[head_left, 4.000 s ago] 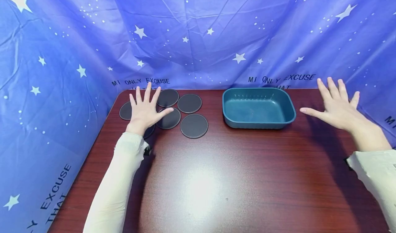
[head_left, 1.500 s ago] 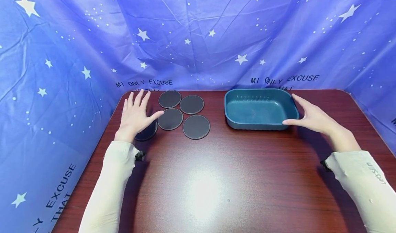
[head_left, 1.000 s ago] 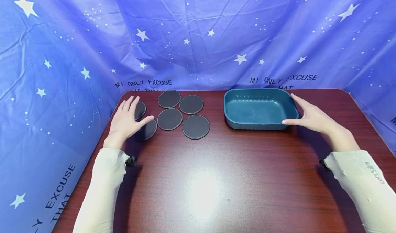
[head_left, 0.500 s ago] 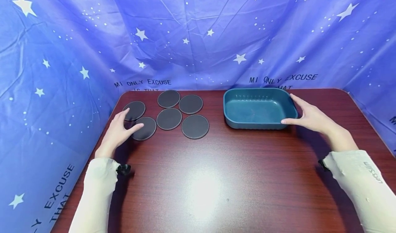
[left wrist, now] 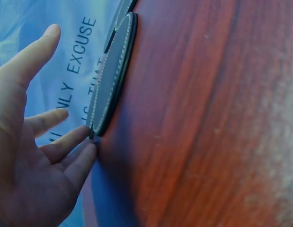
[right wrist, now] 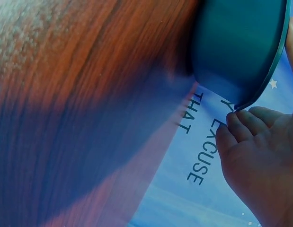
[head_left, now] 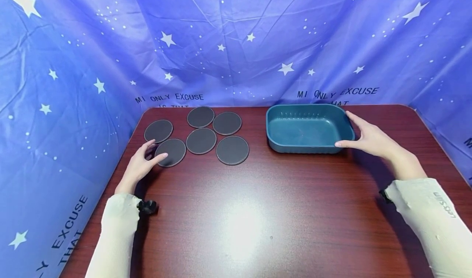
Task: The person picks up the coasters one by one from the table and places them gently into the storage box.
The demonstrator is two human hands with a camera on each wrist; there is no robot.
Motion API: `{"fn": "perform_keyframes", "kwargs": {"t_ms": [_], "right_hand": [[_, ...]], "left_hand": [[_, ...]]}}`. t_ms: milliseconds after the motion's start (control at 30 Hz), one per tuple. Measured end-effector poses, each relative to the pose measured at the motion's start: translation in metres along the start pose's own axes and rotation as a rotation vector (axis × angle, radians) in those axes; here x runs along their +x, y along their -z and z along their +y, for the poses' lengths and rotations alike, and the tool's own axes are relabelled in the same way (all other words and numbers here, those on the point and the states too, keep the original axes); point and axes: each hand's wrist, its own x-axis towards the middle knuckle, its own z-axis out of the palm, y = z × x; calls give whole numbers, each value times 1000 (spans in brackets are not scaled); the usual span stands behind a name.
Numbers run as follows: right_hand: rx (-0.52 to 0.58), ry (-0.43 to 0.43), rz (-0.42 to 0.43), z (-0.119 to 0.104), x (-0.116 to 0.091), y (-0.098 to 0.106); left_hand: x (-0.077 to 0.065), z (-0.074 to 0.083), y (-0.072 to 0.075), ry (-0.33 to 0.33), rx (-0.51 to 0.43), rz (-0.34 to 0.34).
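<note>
My left hand [head_left: 136, 165] is low at the left of the table, thumb spread from loosely bent fingers. Its thumb overlaps the nearest-left coaster [head_left: 173, 149], a round black disc with a pale stitched edge. In the left wrist view, fingertips come right up to the near edge of a coaster [left wrist: 113, 75], while the thumb stands apart from it. A teal rectangular plastic tub [head_left: 306, 150] sits at the back right. My right hand [head_left: 377, 140] holds its right end, thumb on the front corner and fingers towards the back. The right wrist view shows those fingertips [right wrist: 231, 120] at the tub's rim.
Several more black coasters lie flat at the back left, among them a far-left coaster [head_left: 158, 131] and a front-right coaster [head_left: 232, 150]. Blue star-printed cloth [head_left: 236, 44] hangs behind and beside the reddish-brown wooden table [head_left: 295, 204].
My left hand has come down and toward me, from spread above the coasters to the near-left one's edge. My right hand has moved in from the right to the tub and stayed there.
</note>
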Motion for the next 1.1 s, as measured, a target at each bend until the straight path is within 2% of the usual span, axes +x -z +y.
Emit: {"fn": "perform_keyframes", "kwargs": {"t_ms": [167,300,400,633,767,1100], "right_hand": [[-6,-5,-6,-1,0,0],[-11,-4,-5,-2,0,0],[-5,2,-4,-2,-1,1],[-3,7,7,-2,-2,-1],[-11,4,9,-1,-3,-1],[-7,1,3,-4,-2,-1]], "left_hand": [[0,-8,-3,-37,-76,-39],[1,-16,-4,-66,-66,-102],[1,-20,-5,-82,-25,-125],[3,-15,-10,-101,144,-81],[4,-10,-10,-124,223,-81],[4,-4,-12,-108,237,-60]]}}
